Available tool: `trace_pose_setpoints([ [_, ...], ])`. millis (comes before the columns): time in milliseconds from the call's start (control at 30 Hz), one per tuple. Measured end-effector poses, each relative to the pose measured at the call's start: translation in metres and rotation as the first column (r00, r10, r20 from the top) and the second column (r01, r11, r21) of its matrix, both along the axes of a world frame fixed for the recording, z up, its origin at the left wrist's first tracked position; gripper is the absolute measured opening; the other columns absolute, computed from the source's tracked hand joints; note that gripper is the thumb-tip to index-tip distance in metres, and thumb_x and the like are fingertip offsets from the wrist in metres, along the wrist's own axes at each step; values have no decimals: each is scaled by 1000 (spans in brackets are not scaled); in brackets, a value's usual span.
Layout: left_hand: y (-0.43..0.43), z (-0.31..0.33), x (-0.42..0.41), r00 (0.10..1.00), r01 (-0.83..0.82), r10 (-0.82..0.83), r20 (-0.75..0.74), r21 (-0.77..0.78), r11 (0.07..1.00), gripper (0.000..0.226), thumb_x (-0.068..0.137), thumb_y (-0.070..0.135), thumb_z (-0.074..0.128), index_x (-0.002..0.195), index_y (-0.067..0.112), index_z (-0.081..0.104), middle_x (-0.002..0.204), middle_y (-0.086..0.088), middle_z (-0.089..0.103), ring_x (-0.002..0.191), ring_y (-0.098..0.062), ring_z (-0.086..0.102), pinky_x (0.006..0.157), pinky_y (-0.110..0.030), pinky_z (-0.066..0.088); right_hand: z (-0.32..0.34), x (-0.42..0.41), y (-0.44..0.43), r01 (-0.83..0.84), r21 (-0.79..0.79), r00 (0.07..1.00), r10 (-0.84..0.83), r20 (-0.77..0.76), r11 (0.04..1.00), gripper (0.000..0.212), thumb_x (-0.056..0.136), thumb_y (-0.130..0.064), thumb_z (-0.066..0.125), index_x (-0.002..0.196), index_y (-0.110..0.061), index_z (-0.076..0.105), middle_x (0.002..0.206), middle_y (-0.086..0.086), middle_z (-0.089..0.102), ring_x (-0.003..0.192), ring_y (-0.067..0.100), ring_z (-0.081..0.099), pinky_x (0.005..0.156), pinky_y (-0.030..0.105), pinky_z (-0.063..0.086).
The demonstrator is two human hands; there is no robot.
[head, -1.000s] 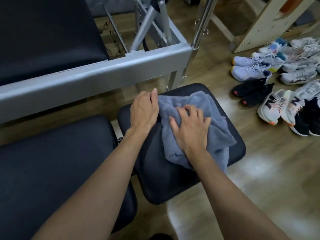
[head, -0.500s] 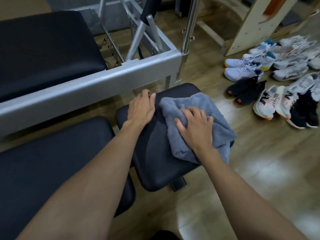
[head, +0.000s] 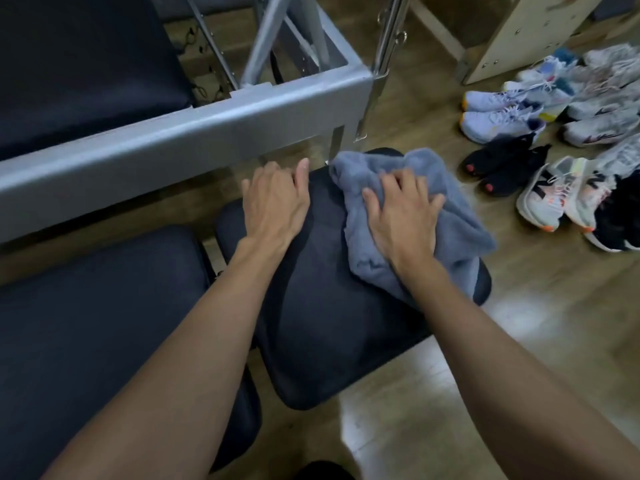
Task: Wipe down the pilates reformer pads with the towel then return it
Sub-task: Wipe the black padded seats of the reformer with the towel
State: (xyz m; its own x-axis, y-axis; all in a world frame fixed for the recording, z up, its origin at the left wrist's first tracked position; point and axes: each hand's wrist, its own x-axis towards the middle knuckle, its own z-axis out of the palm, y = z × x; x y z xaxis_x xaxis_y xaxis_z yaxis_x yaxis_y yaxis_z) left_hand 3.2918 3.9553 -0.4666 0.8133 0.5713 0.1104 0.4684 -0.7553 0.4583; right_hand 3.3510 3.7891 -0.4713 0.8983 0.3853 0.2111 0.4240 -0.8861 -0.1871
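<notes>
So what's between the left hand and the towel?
Only a narrow bare strip of the black pad, seen in the head view; left hand and towel do not touch.

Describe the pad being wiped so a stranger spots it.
Start at the grey metal reformer frame crossing the upper left. Just below its corner sits a small black pad, right of a larger black pad. Only it carries the blue-grey towel, pressed under the right hand.
</notes>
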Motion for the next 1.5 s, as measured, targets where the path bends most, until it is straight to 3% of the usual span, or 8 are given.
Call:
trace_pose_setpoints([
  [233, 1, 4, -5, 994, 78, -77, -77, 22, 997, 45, 102, 24, 29, 92, -1, 65, 103, -20, 63, 95, -35, 57, 92, -46, 41, 0, 93, 56, -104, -37, 991, 101, -84, 994, 48, 93, -54, 32, 109, -20, 62, 114, 10, 61, 110, 32, 52, 89, 54, 32],
  [567, -10, 25, -43, 971, 185, -192, -139, -58, 981, 39, 102, 21, 27, 96, 3, 62, 109, -16, 62, 108, -32, 55, 108, -45, 33, 17, 17, -50, 192, 92, 941, -157, -301, 977, 46, 95, -55, 35, 124, -22, 48, 137, 10, 48, 120, 41, 48, 98, 60, 38],
  [767, -43, 24, -85, 978, 181, -174, 117, -53, 982, 33, 99, 21, 43, 123, 8, 63, 135, -9, 55, 128, -27, 46, 106, -35, 32, 12, -83, -53, 219, 16, 963, -213, -163, 976, 46, 98, -48, 35, 136, -26, 49, 151, -1, 41, 143, 23, 27, 111, 62, 16],
  [900, -45, 30, -93, 981, 13, 72, 178, -437, 899, 41, 95, 35, 56, 129, 14, 55, 127, -11, 53, 119, -26, 52, 93, -24, 34, 8, -133, 19, -3, 25, 975, 8, -221, 1000, 45, 99, -47, 31, 141, -33, 43, 157, -11, 31, 148, 16, 17, 114, 59, 5],
  [1033, -10, 39, -90, 927, -272, 375, -6, -698, 662, 81, 74, 31, 81, 141, 11, 42, 139, -14, 49, 124, -29, 51, 98, -30, 41, 29, -123, 38, 19, 344, 922, 116, -368, 939, 43, 95, -50, 32, 128, -36, 54, 143, -8, 50, 138, 17, 36, 109, 56, 14],
  [1133, 6, 40, -88, 926, -296, 348, -148, -856, 423, 67, 63, 16, 87, 122, 2, 57, 121, -15, 64, 104, -30, 64, 91, -41, 55, 40, -88, 14, 103, 211, 954, -36, -297, 972, 47, 96, -44, 46, 139, -26, 43, 147, 2, 43, 133, 26, 38, 103, 54, 27],
  [1300, 10, 47, -88, 978, -208, 139, -156, -796, 568, 53, 55, 32, 81, 102, 11, 67, 105, -8, 70, 94, -26, 67, 85, -45, 58, 40, -67, 8, 179, 43, 885, -142, -443, 983, 61, 88, -55, 59, 131, -13, 46, 131, 12, 52, 122, 34, 48, 95, 54, 41],
  [1500, 13, 51, -92, 972, -154, -64, -226, -820, 552, 58, 62, 24, 89, 109, 20, 56, 114, -1, 63, 101, -20, 61, 81, -43, 57, 50, -55, -4, 114, 147, 871, -27, -491, 982, 31, 91, -42, 63, 83, -15, 52, 88, 3, 61, 94, 30, 60, 70, 36, 43],
])
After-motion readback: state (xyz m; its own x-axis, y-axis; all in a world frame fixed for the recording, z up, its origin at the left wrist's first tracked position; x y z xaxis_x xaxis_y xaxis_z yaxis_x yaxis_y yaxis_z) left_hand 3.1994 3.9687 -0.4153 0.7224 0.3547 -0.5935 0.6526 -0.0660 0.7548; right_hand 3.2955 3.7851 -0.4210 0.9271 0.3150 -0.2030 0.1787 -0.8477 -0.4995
